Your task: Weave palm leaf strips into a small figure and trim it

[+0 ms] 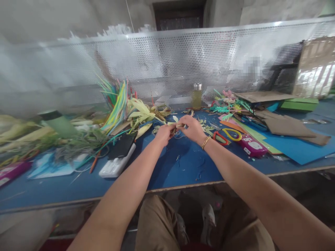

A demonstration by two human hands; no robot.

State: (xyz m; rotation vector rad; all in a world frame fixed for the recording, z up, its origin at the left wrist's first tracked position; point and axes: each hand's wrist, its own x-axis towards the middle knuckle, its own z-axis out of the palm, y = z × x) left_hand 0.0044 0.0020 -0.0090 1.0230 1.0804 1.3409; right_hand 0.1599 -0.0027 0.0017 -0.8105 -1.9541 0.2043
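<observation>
My left hand [165, 135] and my right hand [193, 128] meet above the middle of the blue table. Between their closed fingertips they grip a small strip of pale husk [180, 124], mostly hidden by the fingers. Pale leafy bits and loose thread lie just behind and beneath the hands. To the left is a bunch of pale yellow-green husks [140, 113]. On the right, beside my right wrist, lie scissors with a yellow handle loop [232, 134] and a red handle loop [220, 138].
A black phone [120, 146] rests on a white power strip [117, 165] at left, near colourful pipe cleaners [117, 104]. A purple power strip [252, 145] and coloured paper [300, 148] lie right. A bottle [197, 96] stands before the perforated metal screen [178, 66].
</observation>
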